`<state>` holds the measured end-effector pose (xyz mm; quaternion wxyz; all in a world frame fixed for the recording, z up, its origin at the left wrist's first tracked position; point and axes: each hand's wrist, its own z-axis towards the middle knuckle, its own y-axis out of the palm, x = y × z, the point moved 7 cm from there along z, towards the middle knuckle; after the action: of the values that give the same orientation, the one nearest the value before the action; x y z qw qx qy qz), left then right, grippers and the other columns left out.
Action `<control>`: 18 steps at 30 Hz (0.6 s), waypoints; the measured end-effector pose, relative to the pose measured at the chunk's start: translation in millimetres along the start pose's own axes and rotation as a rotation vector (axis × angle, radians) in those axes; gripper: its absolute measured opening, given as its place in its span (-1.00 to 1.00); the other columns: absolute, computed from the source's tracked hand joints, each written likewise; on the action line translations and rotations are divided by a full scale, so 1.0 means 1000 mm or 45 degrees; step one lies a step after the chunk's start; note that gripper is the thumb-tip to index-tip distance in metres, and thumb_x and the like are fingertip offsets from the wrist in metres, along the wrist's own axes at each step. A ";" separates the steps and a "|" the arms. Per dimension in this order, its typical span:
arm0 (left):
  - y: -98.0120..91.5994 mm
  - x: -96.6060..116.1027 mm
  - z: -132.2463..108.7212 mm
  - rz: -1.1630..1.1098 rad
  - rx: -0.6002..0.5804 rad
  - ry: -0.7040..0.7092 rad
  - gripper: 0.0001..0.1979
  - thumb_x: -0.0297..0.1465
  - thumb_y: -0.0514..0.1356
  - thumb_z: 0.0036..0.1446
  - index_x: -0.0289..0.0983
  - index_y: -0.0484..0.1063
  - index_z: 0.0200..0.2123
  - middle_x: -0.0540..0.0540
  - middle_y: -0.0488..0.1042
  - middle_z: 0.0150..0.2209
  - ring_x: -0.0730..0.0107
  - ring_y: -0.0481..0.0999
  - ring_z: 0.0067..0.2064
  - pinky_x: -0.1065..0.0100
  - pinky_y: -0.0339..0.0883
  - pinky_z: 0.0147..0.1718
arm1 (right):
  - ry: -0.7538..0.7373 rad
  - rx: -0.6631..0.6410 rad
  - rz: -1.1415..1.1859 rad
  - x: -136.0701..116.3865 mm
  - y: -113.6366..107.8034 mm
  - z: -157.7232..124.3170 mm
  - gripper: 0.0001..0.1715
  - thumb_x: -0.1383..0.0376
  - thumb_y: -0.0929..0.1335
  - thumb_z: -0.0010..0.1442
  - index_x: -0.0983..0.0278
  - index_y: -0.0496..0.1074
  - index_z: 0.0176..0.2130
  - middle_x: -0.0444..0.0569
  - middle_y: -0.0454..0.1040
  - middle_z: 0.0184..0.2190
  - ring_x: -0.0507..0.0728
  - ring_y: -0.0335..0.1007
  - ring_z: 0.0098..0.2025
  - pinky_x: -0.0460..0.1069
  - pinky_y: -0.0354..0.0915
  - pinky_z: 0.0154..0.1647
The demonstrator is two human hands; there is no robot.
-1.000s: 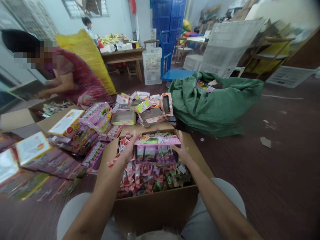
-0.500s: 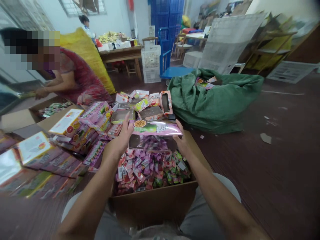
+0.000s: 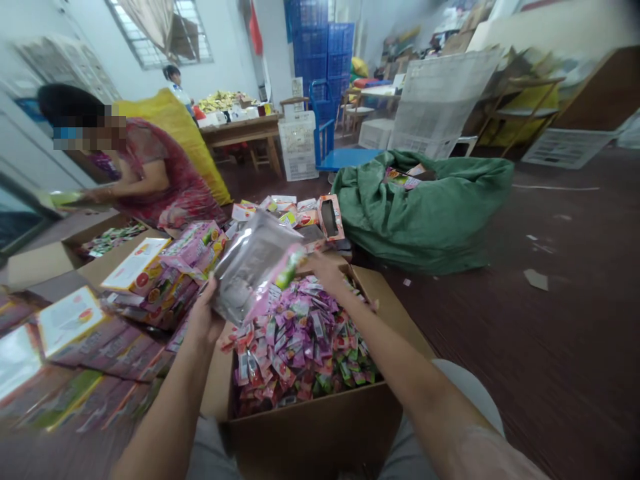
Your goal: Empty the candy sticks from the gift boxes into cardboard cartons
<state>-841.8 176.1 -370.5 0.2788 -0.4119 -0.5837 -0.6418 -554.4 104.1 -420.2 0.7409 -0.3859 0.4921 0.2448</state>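
An emptied-looking candy box (image 3: 260,263) with a clear plastic window and a pink-and-green printed edge is tilted over an open carton. My left hand (image 3: 209,319) grips its near left side. At the far right corner of the printed edge, my right hand (image 3: 323,272) holds on, its fingers partly blurred. Below, the cardboard carton (image 3: 320,407) stands between my knees, filled with small pink, purple, red and green candy sachets (image 3: 305,327).
Filled candy boxes (image 3: 75,327) are stacked on the left. Behind the carton lie several loose boxes (image 3: 330,217). A green sack (image 3: 415,220) stands to the right, a blue chair (image 3: 345,158) beyond it. At left, a person (image 3: 145,167) bends over another carton (image 3: 40,267).
The box has swung from level to tilted, its clear window now facing up. My left hand has moved left and down, my right hand left. The camera view has shifted slightly.
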 end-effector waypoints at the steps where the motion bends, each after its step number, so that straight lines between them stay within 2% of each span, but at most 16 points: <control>1: -0.013 0.000 0.000 -0.047 0.084 -0.033 -0.81 -0.31 0.35 0.14 -0.20 0.59 -0.17 -0.04 0.65 -0.26 0.28 0.63 -0.19 0.33 0.52 -0.08 | -0.006 -0.068 -0.056 0.004 0.022 -0.004 -0.41 -0.05 0.36 0.22 0.24 0.54 0.08 0.09 0.44 0.23 0.26 0.27 0.31 0.26 0.05 0.38; 2: -0.026 -0.002 -0.001 -0.085 0.166 -0.070 -0.84 -0.31 0.26 0.24 -0.19 0.59 -0.16 -0.02 0.65 -0.28 0.31 0.63 -0.26 0.34 0.54 -0.13 | -0.025 -0.175 -0.137 0.010 0.046 -0.010 -0.39 -0.03 0.49 0.07 0.19 0.57 0.04 0.07 0.42 0.25 0.36 0.16 0.38 0.38 -0.12 0.41; 4: -0.046 -0.006 -0.007 -0.132 0.276 -0.159 -0.75 -0.29 0.10 0.36 -0.17 0.59 -0.10 -0.03 0.66 -0.32 0.33 0.63 -0.33 0.32 0.56 -0.19 | -0.093 -0.439 -0.444 0.027 0.087 -0.027 -0.21 -0.04 0.59 -0.12 0.10 0.55 0.09 0.06 0.32 0.33 0.52 -0.09 0.45 0.54 -0.37 0.37; 6: -0.058 -0.011 -0.013 -0.138 0.331 -0.248 -0.70 -0.29 0.05 0.37 -0.14 0.57 -0.03 -0.04 0.67 -0.31 0.29 0.64 -0.34 0.26 0.58 -0.23 | -0.154 -0.615 -0.780 0.052 0.104 -0.043 -0.08 -0.15 0.54 -0.07 0.03 0.43 0.22 0.05 0.18 0.41 0.59 -0.25 0.48 0.60 -0.42 0.33; 8: -0.064 -0.015 -0.016 -0.117 0.358 -0.319 -0.69 -0.30 0.06 0.35 -0.12 0.56 0.02 -0.08 0.67 -0.29 0.23 0.65 -0.33 0.22 0.59 -0.28 | -0.135 -0.591 -0.933 0.079 0.091 -0.051 -0.10 -0.22 0.44 0.06 -0.02 0.33 0.30 0.05 0.13 0.43 0.59 -0.27 0.47 0.64 -0.35 0.30; 11: -0.059 -0.020 -0.004 -0.104 0.390 -0.441 -0.69 -0.29 0.08 0.32 -0.16 0.55 0.00 -0.14 0.66 -0.30 0.18 0.64 -0.34 0.18 0.59 -0.33 | -0.006 -0.468 -0.969 0.119 0.053 -0.054 -0.26 -0.18 0.35 0.19 0.01 0.38 0.26 0.07 0.22 0.38 0.58 -0.16 0.45 0.65 -0.23 0.28; 12: -0.051 -0.019 0.007 -0.108 0.384 -0.463 -0.69 -0.28 0.07 0.33 -0.18 0.54 -0.01 -0.15 0.65 -0.32 0.18 0.63 -0.35 0.16 0.59 -0.31 | 0.014 -0.440 -0.978 0.129 0.045 -0.056 -0.30 -0.15 0.34 0.21 0.03 0.41 0.24 0.08 0.26 0.36 0.57 -0.12 0.44 0.63 -0.19 0.28; 14: -0.024 -0.010 0.040 -0.115 0.323 -0.424 -0.69 -0.26 0.06 0.35 -0.20 0.52 -0.01 -0.12 0.62 -0.37 0.20 0.61 -0.37 0.11 0.58 -0.23 | 0.024 -0.374 -0.983 0.144 0.036 -0.059 -0.36 -0.09 0.33 0.23 0.03 0.43 0.22 0.07 0.28 0.35 0.55 -0.07 0.42 0.61 -0.10 0.28; 16: 0.018 0.009 0.085 -0.097 0.196 -0.290 -0.66 -0.19 0.04 0.37 -0.20 0.49 0.01 -0.12 0.60 -0.33 0.19 0.61 -0.30 0.04 0.55 -0.14 | 0.038 -0.319 -0.985 0.151 0.038 -0.062 -0.37 -0.06 0.32 0.24 0.02 0.42 0.24 0.07 0.30 0.34 0.55 -0.03 0.41 0.59 -0.03 0.27; 18: 0.059 0.025 0.129 -0.030 0.123 -0.199 -0.56 -0.05 0.03 0.34 -0.18 0.43 0.07 -0.19 0.58 -0.16 0.11 0.61 -0.15 -0.02 0.51 -0.07 | 0.064 -0.300 -0.997 0.155 0.044 -0.062 -0.38 -0.05 0.29 0.26 0.02 0.41 0.24 0.07 0.30 0.33 0.55 0.00 0.41 0.57 -0.01 0.28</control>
<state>-778.4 295.7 -321.5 0.2444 -0.4400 -0.6387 -0.5819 -559.0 76.5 -590.5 0.7166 -0.6321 0.2947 -0.0106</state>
